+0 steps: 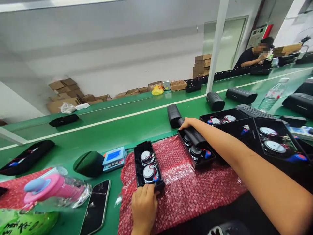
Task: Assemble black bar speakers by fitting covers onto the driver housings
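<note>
My left hand (144,205) grips the near end of an open black speaker housing (146,164) that lies on red bubble wrap (181,186); two round drivers with wires show inside it. My right hand (188,123) reaches forward and holds a black speaker cover (193,133) lying along the top of a second open housing (198,151) at the far edge of the wrap. Just beyond that hand, a black grille cylinder (173,115) lies on the green belt (122,127).
More open housings (276,140) sit at right, with finished speakers (241,95) and a water bottle (272,95) behind. Near left lie a blue meter (114,158), a phone (96,207) and a pink-capped bottle (56,189). A person (254,55) works far right, cardboard boxes (65,94) line the wall.
</note>
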A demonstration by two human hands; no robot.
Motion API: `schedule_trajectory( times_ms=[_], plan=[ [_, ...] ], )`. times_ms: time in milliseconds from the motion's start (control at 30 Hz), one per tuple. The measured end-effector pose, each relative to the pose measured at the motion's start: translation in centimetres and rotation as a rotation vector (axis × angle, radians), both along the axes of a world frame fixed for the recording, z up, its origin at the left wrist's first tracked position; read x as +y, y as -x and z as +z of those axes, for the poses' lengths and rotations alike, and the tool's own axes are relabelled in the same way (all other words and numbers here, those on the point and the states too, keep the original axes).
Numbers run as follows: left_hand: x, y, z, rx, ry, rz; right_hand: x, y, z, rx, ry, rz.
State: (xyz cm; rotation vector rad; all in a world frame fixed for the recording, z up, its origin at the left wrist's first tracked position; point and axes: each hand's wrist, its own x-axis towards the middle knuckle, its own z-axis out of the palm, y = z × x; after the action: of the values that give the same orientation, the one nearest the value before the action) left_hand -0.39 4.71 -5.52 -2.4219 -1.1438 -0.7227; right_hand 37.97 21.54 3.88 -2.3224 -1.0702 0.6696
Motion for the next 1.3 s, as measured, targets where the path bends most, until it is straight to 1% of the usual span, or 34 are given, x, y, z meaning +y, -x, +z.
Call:
schedule_trajectory(
  times_ms=[67,133,233,300,367,433,500,600,833,1033,1167,1300],
  plan=[
    [-0.8,0.1,-1.1,-0.034,-0.060,-0.015,-1.2,0.7,0.4,-0.071,0.028,0.056],
    [-1.1,0.0,-1.7,-0.074,-0.147,-0.023,-2.4,1.4,1.2,-0.163,0.030,0.117],
    [-1.6,-0.3,-2.0,-0.128,-0.244,0.037,-4.5,2.6,2.8,-0.300,0.008,0.197],
    [-1.8,-0.4,-2.1,-0.163,-0.258,0.074,-6.2,3.3,3.5,-0.370,0.018,0.236],
    [-2.0,-0.4,-2.1,-0.194,-0.251,0.086,-8.0,3.9,3.5,-0.422,0.050,0.247],
    [-2.1,-0.3,-2.2,-0.216,-0.237,0.089,-9.5,4.3,3.1,-0.463,0.089,0.239],
    [-2.1,-0.2,-2.3,-0.231,-0.228,0.089,-10.4,4.6,2.5,-0.496,0.125,0.228],
    [-2.1,-0.2,-2.4,-0.252,-0.206,0.085,-10.6,5.0,1.7,-0.534,0.157,0.221],
    [-2.3,-0.2,-2.2,-0.283,-0.174,0.074,-9.2,6.0,1.0,-0.574,0.171,0.229],
    [-2.2,-0.2,-2.3,-0.299,-0.170,0.061,-9.1,5.5,0.8,-0.578,0.191,0.226],
    [-2.2,-0.2,-2.3,-0.289,-0.170,0.060,-9.0,5.6,0.8,-0.592,0.205,0.222],
    [-2.2,-0.1,-2.3,-0.289,-0.169,0.059,-9.0,5.7,0.6,-0.610,0.224,0.171]
  ],
)
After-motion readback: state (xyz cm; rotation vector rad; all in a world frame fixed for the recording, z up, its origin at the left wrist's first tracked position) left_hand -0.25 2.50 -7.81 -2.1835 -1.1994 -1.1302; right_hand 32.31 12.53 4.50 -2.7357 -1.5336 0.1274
